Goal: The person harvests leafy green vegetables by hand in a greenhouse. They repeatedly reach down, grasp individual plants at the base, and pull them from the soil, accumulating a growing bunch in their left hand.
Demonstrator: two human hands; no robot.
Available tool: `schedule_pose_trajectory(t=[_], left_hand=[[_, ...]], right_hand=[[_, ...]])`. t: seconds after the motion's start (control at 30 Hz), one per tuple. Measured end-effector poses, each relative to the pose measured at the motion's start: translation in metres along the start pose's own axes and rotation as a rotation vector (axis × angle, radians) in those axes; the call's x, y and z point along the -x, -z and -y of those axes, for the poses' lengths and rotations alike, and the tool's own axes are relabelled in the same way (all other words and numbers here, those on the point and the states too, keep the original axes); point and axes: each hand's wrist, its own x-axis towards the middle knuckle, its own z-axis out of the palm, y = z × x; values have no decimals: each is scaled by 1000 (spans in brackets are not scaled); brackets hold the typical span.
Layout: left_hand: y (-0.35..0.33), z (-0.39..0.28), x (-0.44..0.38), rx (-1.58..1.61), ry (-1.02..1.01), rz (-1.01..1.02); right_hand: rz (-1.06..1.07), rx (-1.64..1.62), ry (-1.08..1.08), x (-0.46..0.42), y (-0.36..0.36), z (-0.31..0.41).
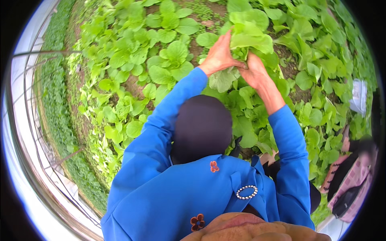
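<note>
A bunch of light green leafy vegetable (251,37) is between my two hands, raised above the planted bed. My left hand (221,54) grips it from the left side, thumb near its base. From below and the right, my right hand (254,70) closes around the base, and the leaves hide some of its fingers. A paler leaf (223,79) hangs just beneath my hands. Leafy plants (170,64) of the same kind grow in the soil to the left, and more (247,102) stand under my right forearm.
Dense rows of leafy greens (310,60) fill the right side. A clear plastic container (359,96) sits among them. At the lower right is another person in pink checked clothing (351,186). Along the left run a darker green bed (54,81) and a greenhouse wall with thin poles (45,53).
</note>
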Motion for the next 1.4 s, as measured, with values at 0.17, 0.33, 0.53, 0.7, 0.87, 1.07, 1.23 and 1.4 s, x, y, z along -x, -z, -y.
schedule_pose_trajectory(t=[0.17,0.33,0.53,0.7,0.87,1.07,1.23,1.4], left_hand=[[32,5,24,-109,131,-164],[88,-18,68,-114,163,-321],[203,-9,153,-451,477,-549],[457,7,337,-1365,935,-653],[540,27,468,-1641,1279,-786],[368,119,330,-895,598,-537],[157,79,144,-343,318,-290],[60,104,67,-359,432,267]], right_hand=[[320,220,-63,14,-17,11],[583,246,-155,26,-58,12],[583,465,7,27,-104,19],[332,471,151,30,-41,62],[-52,386,204,57,65,80],[-214,362,175,82,135,51],[-137,605,197,45,101,10],[3,1429,560,-48,47,-38]])
